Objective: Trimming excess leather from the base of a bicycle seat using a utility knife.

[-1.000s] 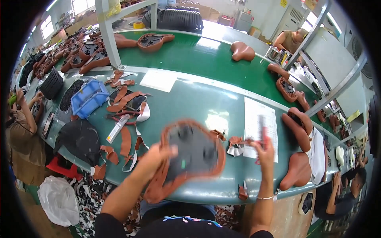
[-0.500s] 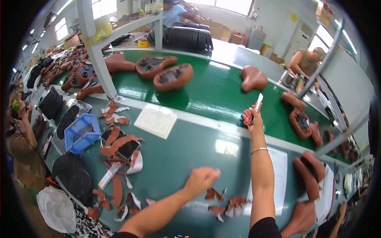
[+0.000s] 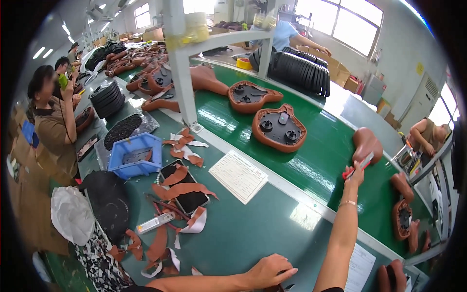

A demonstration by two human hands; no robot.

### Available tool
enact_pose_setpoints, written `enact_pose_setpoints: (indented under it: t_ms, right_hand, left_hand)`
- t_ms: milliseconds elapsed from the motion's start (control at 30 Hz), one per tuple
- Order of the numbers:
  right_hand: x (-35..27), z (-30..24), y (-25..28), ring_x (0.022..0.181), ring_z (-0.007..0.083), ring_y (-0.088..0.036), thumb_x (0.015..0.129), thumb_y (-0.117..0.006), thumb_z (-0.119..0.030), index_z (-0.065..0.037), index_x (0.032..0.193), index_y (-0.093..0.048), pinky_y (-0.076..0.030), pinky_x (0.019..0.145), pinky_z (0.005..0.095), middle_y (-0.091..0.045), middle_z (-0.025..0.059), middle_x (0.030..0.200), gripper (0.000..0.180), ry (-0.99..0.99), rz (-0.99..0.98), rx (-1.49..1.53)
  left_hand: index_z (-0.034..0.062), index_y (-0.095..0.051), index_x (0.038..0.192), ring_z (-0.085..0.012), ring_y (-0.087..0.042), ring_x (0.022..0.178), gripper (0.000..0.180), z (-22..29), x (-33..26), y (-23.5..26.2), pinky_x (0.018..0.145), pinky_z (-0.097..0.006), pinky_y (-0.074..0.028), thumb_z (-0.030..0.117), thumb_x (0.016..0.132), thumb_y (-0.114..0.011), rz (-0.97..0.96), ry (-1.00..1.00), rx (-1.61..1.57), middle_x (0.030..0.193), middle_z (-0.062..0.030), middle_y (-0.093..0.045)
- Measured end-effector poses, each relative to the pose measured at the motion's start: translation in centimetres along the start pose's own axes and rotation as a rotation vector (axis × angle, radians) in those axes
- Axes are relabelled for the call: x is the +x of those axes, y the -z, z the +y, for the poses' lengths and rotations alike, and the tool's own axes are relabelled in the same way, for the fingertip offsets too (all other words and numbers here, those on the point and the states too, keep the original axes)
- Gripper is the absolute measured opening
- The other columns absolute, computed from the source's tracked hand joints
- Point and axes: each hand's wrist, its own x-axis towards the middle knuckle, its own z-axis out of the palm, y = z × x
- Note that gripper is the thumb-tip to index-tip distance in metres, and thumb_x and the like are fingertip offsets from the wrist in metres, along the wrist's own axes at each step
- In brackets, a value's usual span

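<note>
Right hand (image 3: 355, 175) with fingers clamped on a red-handled cutter knife (image 3: 366, 160), over a glossy green belt (image 3: 318, 158), near a smooth brown saddle (image 3: 367, 142), left hand (image 3: 270, 271) at the dark green tabletop (image 3: 253, 226), fingers curled, grip impossible to tell.

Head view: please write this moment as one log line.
right hand: holds red tool; left hand: over table; saddles: on green surface

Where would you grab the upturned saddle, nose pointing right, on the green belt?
The saddle seems best gripped by its narrow nose, coming from the right and above: that end tapers and points rightward, and another saddle sits close on its near side.
</note>
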Motion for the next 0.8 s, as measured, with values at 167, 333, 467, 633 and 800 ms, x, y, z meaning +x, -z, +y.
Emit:
enact_pose_setpoints:
  t_ms: [167, 333, 467, 633, 800]
  right_hand:
    - [2.0, -4.2, 5.7, 0.085, 0.0238, -0.054, 0.076, -0.071, -0.017, -0.023, 0.121, -0.052, -0.052, 0.077, 0.0433, -0.051, 0.0118, 0.1, 0.05, -0.283, -0.213, 0.055]
    - [-2.9, -0.4, -2.3, 0.059, 0.0203, -0.05, 0.076, -0.071, -0.015, -0.02, 0.108, -0.051, -0.045, 0.055, 0.0371, -0.046, 0.0032, 0.071, 0.038, -0.319, -0.218, 0.128]
    - [0.5, -3.3, -3.7, 0.077, 0.0242, -0.053, 0.072, -0.074, -0.023, -0.02, 0.111, -0.053, -0.043, 0.062, 0.0463, -0.055, 0.0043, 0.094, 0.045, -0.354, 0.001, 0.01]
    - [-0.4, -4.2, -5.0, 0.099, 0.0299, -0.05, 0.069, -0.074, -0.036, -0.022, 0.109, -0.056, -0.039, 0.072, 0.0547, -0.053, 0.0039, 0.113, 0.046, -0.402, 0.159, 0.038]
    - [-4.6, -5.1, 0.6, 0.066, 0.0149, -0.054, 0.075, -0.071, -0.018, -0.009, 0.105, -0.061, -0.048, 0.053, 0.03, -0.058, 0.0022, 0.089, 0.033, 0.277, 0.203, -0.099]
  left_hand:
    - [0.0039, -0.061, 0.075, -0.0324, -0.055, 0.075, 0.024, -0.4, 0.9, -1.5, 0.072, -0.04, -0.045, 0.024, 0.087, -0.059, -0.002, -0.115, 0.024, 0.072, -0.012, -0.057]
    - [0.0019, -0.063, 0.077, -0.0311, -0.058, 0.08, 0.022, -1.3, 0.3, 0.2, 0.085, -0.041, -0.046, 0.023, 0.086, -0.062, -0.016, 0.003, 0.038, 0.077, -0.0131, -0.06]
    - [0.0036, -0.062, 0.075, -0.0318, -0.057, 0.075, 0.02, -0.4, 1.0, -0.4, 0.076, -0.039, -0.046, 0.021, 0.085, -0.062, -0.038, -0.037, 0.0, 0.072, -0.0116, -0.058]
    - [0.0031, -0.065, 0.08, -0.0296, -0.06, 0.085, 0.02, 0.0, 0.7, 0.3, 0.084, -0.039, -0.048, 0.022, 0.085, -0.064, -0.072, 0.021, 0.023, 0.078, -0.0116, -0.063]
    - [0.0037, -0.063, 0.074, -0.0312, -0.055, 0.068, 0.019, -0.2, 0.8, 0.1, 0.068, -0.038, -0.045, 0.019, 0.085, -0.062, 0.006, -0.077, -0.009, 0.068, -0.0103, -0.058]
